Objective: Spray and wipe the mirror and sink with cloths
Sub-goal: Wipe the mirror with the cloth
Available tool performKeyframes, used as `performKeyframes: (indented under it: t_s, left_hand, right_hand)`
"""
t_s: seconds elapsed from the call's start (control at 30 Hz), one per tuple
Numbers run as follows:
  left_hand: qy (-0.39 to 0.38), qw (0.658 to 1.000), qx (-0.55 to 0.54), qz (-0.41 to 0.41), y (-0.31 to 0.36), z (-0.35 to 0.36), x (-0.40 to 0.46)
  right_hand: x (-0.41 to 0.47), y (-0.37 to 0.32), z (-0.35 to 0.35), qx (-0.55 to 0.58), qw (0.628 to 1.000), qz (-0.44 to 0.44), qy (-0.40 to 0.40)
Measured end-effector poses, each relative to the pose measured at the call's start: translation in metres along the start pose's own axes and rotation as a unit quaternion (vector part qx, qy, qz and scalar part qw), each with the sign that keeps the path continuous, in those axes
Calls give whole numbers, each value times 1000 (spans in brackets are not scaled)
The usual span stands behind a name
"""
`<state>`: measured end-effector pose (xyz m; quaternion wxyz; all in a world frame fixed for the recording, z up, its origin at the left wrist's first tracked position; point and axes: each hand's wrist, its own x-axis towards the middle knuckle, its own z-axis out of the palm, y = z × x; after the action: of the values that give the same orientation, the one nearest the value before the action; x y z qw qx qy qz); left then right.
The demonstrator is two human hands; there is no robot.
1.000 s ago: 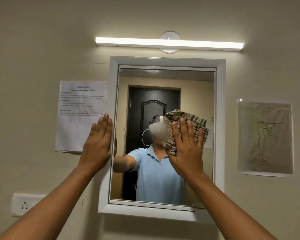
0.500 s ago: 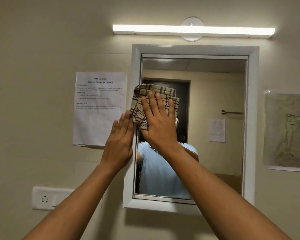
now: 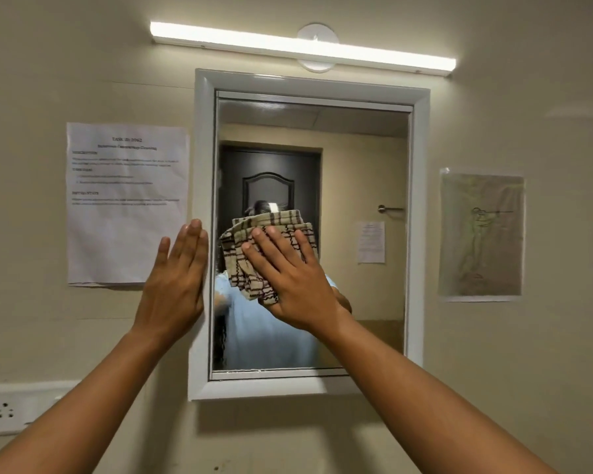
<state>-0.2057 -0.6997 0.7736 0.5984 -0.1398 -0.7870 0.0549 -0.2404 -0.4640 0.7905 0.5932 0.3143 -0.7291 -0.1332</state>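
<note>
Mirror (image 3: 356, 148) on the wall, a hand to each side of its left frame edge.

A light bar (image 3: 302, 46) runs on the wall just above the mirror. A sheet (image 3: 127, 203) hangs on the wall left of the mirror, a drawing (image 3: 481, 234) on the wall well to its right, and a socket (image 3: 11, 408) sits low at the far left. The left hand (image 3: 175, 285) lies flat on the mirror's left frame edge, just beside the sheet. The right hand (image 3: 288, 282) presses a cloth (image 3: 254, 265) against the glass, left of the mirror's middle, the cloth between palm and glass.
</note>
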Motion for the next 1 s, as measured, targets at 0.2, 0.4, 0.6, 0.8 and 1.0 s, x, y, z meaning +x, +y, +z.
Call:
performKeyframes:
  t_s: [0.2, 0.4, 0.6, 0.8, 1.0]
  left_hand:
    - [16, 1000, -7, -10, 5, 3, -1]
    - [14, 999, -25, -27, 13, 5, 2]
    - [21, 998, -39, -42, 21, 8, 2]
    - [-8, 998, -35, -48, 24, 8, -6]
    - [-34, 997, -52, -45, 28, 6, -13]
  right_hand:
    - [-10, 55, -20, -14, 997, 74, -5]
    - [-41, 113, -29, -22, 981, 189, 29]
    - [-81, 100, -22, -6, 956, 287, 55]
    - [-108, 44, -12, 10, 944, 330, 11]
    - [-71, 18, -15, 16, 953, 303, -8]
